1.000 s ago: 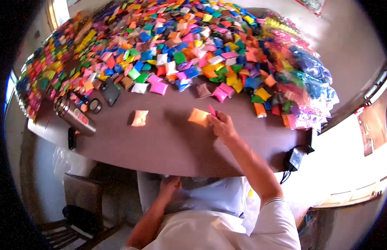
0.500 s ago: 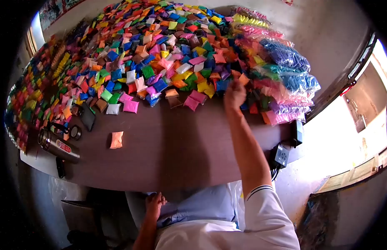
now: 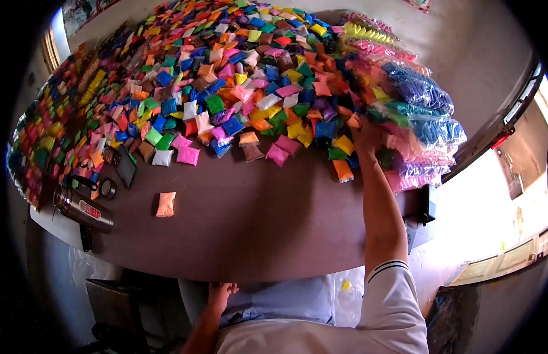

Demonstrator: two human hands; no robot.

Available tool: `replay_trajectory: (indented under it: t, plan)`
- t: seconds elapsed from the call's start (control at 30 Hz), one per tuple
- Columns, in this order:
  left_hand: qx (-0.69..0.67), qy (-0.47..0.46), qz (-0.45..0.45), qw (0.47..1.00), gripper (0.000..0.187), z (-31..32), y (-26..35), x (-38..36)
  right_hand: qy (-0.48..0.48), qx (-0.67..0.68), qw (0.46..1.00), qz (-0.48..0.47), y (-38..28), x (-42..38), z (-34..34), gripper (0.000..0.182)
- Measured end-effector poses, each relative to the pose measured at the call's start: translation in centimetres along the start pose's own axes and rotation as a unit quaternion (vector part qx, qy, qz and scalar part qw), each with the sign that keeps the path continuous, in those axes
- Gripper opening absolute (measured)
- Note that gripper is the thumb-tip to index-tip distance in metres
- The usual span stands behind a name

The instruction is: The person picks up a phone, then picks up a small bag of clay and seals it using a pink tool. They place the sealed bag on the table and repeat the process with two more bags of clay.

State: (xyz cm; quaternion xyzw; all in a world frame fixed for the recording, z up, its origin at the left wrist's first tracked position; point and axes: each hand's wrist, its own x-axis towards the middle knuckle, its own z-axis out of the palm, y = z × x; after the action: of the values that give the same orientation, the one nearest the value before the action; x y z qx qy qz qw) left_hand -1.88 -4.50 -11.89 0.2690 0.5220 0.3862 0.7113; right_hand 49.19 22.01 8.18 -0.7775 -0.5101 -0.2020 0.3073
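My right hand [image 3: 368, 137] reaches into the right side of a large heap of small coloured packets [image 3: 238, 94], beside the stacked clear bags of packets [image 3: 424, 130]. Its fingers lie among the packets in shadow, so their grip is not clear. A small orange packet [image 3: 354, 121] is close to the fingertips. Just left of the wrist lie a yellow packet [image 3: 344, 144] and an orange packet [image 3: 343, 170]. My left hand [image 3: 221, 292] stays low by the table's near edge, above my lap, its fingers curled with nothing visible in them. A single peach packet [image 3: 166, 204] lies apart on the brown table [image 3: 226, 212].
On the left side of the table lies a steel flask [image 3: 84, 209], with a round lid [image 3: 108, 188] and a dark flat phone-like object [image 3: 126, 167] near it. A black device [image 3: 426, 205] is at the right edge. An open doorway is beyond.
My right hand has moved right across the heap toward the stacked bags, uncovering packets that the arm hid. The view has shifted slightly. The left hand stays near the table's edge.
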Motion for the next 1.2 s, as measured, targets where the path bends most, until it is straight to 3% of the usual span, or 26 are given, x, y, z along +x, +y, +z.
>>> replay_trajectory:
  t: [0.13, 0.2, 0.23, 0.3, 0.33, 0.4, 0.47, 0.53, 0.6, 0.7, 0.77, 0.8, 0.9, 0.97, 1.07, 1.2]
  plan:
    - [-0.025, -0.028, 0.014, 0.999, 0.013, -1.2, -1.0, 0.1, 0.02, 0.044, 0.998, 0.028, 2.1, 0.7, 3.3, 0.036]
    - [-0.009, -0.041, 0.025, 0.999, 0.013, -0.7, 0.0, -0.4, 0.03, 0.182, 0.983, 0.014, 1.8, 1.2, 2.8, 0.035]
    - [0.007, -0.052, 0.036, 0.998, 0.013, -0.2, 0.7, -0.7, 0.03, 0.184, 0.982, 0.012, 0.6, 1.0, 1.7, 0.035]
    - [0.018, -0.045, 0.038, 0.998, 0.014, 0.3, 1.1, -1.0, -0.052, 0.409, 0.91, 0.035, -1.9, -0.4, -0.8, 0.033]
    - [0.03, -0.038, 0.04, 0.998, 0.016, 0.4, 1.3, -1.0, -0.053, 0.409, 0.91, 0.034, -3.0, -1.2, -2.0, 0.033]
    - [0.018, -0.052, 0.026, 0.998, 0.017, 0.1, 0.8, -0.7, -0.265, 0.624, 0.717, 0.159, -5.0, -3.7, -4.3, 0.024]
    - [0.006, -0.062, 0.013, 0.998, 0.019, -0.3, 0.7, -0.6, -0.322, 0.67, 0.646, 0.174, -8.0, -6.5, -6.2, 0.018]
    - [0.089, -0.05, 0.01, 0.995, 0.022, 0.7, 1.8, -1.0, -0.341, 0.66, 0.645, 0.182, -10.4, -9.5, -7.3, 0.017]
    - [0.068, -0.053, 0.01, 0.996, 0.024, 1.9, 2.7, -1.5, -0.421, 0.702, 0.546, 0.178, -11.9, -13.0, -7.7, 0.016]
    - [0.043, -0.067, 0.026, 0.997, 0.02, 2.7, 2.6, -2.0, -0.522, 0.671, 0.492, 0.191, -13.0, -17.8, -7.5, 0.016]
    - [0.019, -0.134, 0.03, 0.99, 0.02, 4.1, 4.1, -3.3, -0.537, 0.654, 0.49, 0.21, -15.3, -20.2, -9.5, 0.014]
    - [0.015, -0.124, 0.029, 0.992, 0.02, 4.3, 4.4, -3.4, -0.543, 0.639, 0.496, 0.227, -16.3, -21.1, -10.2, 0.013]
    - [0.096, -0.215, 0.077, 0.969, 0.032, 5.1, 5.1, -4.0, -0.566, 0.641, 0.477, 0.205, -17.6, -23.6, -10.5, 0.016]
    - [0.112, -0.217, 0.09, 0.966, 0.035, 5.2, 5.9, -4.6, -0.584, 0.61, 0.507, 0.173, -18.0, -24.6, -10.4, 0.019]
    - [0.133, -0.211, 0.107, 0.962, 0.041, 5.3, 6.3, -5.4, -0.599, 0.618, 0.492, 0.13, -18.8, -25.6, -11.2, 0.02]
    - [0.126, -0.183, 0.164, 0.961, 0.05, 4.9, 7.6, -6.2, -0.589, 0.636, 0.472, 0.158, -20.9, -26.7, -13.6, 0.016]
